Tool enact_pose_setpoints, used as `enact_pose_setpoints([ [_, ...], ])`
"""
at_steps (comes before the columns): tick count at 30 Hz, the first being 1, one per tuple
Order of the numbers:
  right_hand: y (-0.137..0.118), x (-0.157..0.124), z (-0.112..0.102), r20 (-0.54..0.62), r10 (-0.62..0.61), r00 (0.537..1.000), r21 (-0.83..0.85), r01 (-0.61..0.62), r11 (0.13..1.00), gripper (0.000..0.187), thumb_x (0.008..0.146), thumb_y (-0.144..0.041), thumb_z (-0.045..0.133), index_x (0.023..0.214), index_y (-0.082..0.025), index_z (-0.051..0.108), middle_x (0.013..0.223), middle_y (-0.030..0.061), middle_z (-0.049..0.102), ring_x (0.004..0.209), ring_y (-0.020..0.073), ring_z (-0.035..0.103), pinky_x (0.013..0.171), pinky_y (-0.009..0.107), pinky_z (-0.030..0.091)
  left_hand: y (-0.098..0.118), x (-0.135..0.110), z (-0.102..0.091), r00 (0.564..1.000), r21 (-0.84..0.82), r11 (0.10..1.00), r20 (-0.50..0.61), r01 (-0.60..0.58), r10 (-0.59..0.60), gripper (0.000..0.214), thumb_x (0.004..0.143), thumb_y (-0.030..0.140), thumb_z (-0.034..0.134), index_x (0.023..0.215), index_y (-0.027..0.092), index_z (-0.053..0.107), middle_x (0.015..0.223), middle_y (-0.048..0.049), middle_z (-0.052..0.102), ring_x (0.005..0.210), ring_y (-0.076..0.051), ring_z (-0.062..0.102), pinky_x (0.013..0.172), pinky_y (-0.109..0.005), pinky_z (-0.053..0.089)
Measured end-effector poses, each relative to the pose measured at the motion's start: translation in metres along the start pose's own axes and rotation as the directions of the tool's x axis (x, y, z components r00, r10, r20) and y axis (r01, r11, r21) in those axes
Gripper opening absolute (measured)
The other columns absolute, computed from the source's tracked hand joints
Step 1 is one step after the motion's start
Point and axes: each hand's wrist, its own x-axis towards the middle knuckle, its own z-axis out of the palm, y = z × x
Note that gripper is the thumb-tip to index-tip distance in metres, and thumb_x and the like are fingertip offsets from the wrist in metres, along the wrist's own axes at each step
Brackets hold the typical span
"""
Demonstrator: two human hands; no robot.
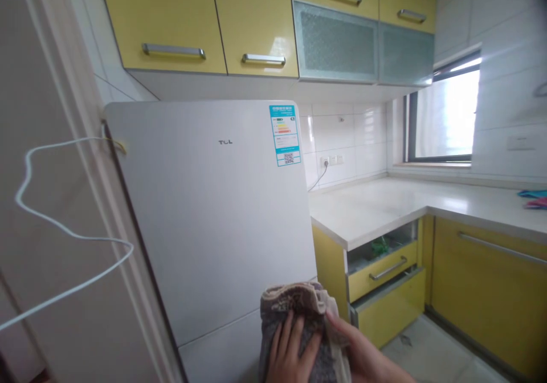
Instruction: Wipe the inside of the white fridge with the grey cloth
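A folded brown-grey towel [294,297] with a pale edge is bunched at the bottom centre, in front of the fridge. My left hand [293,349] presses into its front face, fingers pointing up and tips against the fold, holding the towel from that side. On the right edge of the towel, my right hand [361,346] grips it with the thumb in front; its other fingers are hidden behind the fabric. Behind the towel stands a light grey fridge [209,223] with its doors shut.
Yellow wall cabinets [256,7] hang above the fridge. To the right runs an L-shaped white countertop [363,200], with colourful cloths [536,199] at its far end. A lower drawer [391,309] sits slightly out. A white cord [77,235] dangles at left.
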Motion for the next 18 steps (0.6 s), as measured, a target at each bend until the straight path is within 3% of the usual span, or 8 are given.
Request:
enact_pose_setpoints([
  [2, 0.004, -0.002, -0.012, -0.072, -0.075, 0.995, 0.003, 0.075, 0.997, 0.062, 0.072, -0.060, 0.077, 0.118, -0.019, 0.071, 0.104, 0.0111, 0.077, 0.108, 0.0285, 0.070, 0.103, 0.042, 0.049, -0.010, 0.009, 0.010, 0.986, 0.299, 0.940, 0.080, -0.165, 0.147, 0.065, 0.085, 0.017, 0.069, 0.142, 0.046, 0.054, 0.155, -0.0067, 0.052, 0.146, -0.037, 0.044, 0.119, -0.061, 0.039],
  [3, 0.007, -0.002, -0.019, -0.106, -0.102, 0.989, -0.009, 0.102, 0.995, 0.062, 0.069, -0.053, 0.081, 0.120, -0.019, 0.070, 0.106, 0.0108, 0.077, 0.108, 0.0281, 0.070, 0.104, 0.042, 0.048, -0.015, 0.014, 0.013, 0.974, 0.355, 0.909, 0.139, -0.219, 0.181, 0.067, 0.084, 0.022, 0.072, 0.144, 0.045, 0.052, 0.155, -0.0082, 0.053, 0.144, -0.037, 0.047, 0.116, -0.058, 0.044],
  [6, 0.017, 0.001, -0.038, -0.243, -0.100, 0.965, -0.055, 0.089, 0.994, 0.059, 0.064, -0.047, 0.080, 0.115, -0.020, 0.072, 0.100, 0.0103, 0.078, 0.098, 0.0286, 0.073, 0.096, 0.043, 0.054, -0.022, 0.028, 0.019, 0.913, 0.259, 0.922, 0.366, -0.287, 0.182, 0.059, 0.081, 0.035, 0.076, 0.138, 0.042, 0.059, 0.151, -0.0088, 0.057, 0.138, -0.036, 0.053, 0.113, -0.052, 0.048],
  [9, 0.027, 0.007, -0.052, -0.336, -0.055, 0.940, -0.071, 0.033, 0.997, 0.053, 0.062, -0.060, 0.069, 0.103, -0.027, 0.075, 0.089, 0.0094, 0.078, 0.089, 0.0326, 0.075, 0.080, 0.048, 0.060, -0.018, 0.038, 0.025, 0.881, 0.034, 0.993, 0.466, -0.110, 0.082, 0.041, 0.086, 0.034, 0.068, 0.126, 0.041, 0.069, 0.147, -0.0070, 0.061, 0.142, -0.035, 0.050, 0.118, -0.054, 0.040],
  [12, 0.033, 0.011, -0.061, -0.354, -0.046, 0.934, -0.072, 0.021, 0.997, 0.053, 0.057, -0.065, 0.064, 0.099, -0.035, 0.074, 0.085, 0.0059, 0.077, 0.084, 0.0349, 0.075, 0.071, 0.052, 0.060, -0.009, 0.040, 0.032, 0.846, -0.101, 0.987, 0.531, 0.128, -0.055, 0.028, 0.086, 0.042, 0.067, 0.111, 0.038, 0.077, 0.151, -0.0063, 0.057, 0.149, -0.039, 0.038, 0.124, -0.061, 0.024],
  [15, 0.040, 0.011, -0.071, -0.372, -0.030, 0.928, -0.071, 0.004, 0.997, 0.049, 0.053, -0.064, 0.065, 0.094, -0.037, 0.072, 0.079, 0.0038, 0.076, 0.080, 0.0355, 0.075, 0.067, 0.052, 0.060, -0.001, 0.037, 0.030, 0.806, -0.286, 0.918, 0.589, 0.276, -0.059, 0.052, 0.074, 0.067, 0.072, 0.115, 0.036, 0.076, 0.151, -0.0083, 0.057, 0.149, -0.038, 0.038, 0.126, -0.059, 0.017],
  [18, 0.049, 0.005, -0.084, -0.388, -0.006, 0.922, -0.020, -0.002, 1.000, 0.043, 0.052, -0.057, 0.070, 0.082, -0.027, 0.071, 0.071, 0.0071, 0.074, 0.081, 0.0338, 0.075, 0.073, 0.047, 0.062, 0.004, 0.035, 0.019, 0.858, -0.476, 0.797, 0.505, 0.372, -0.099, 0.077, 0.065, 0.081, 0.070, 0.120, 0.028, 0.074, 0.142, -0.0126, 0.064, 0.143, -0.037, 0.047, 0.125, -0.055, 0.023],
])
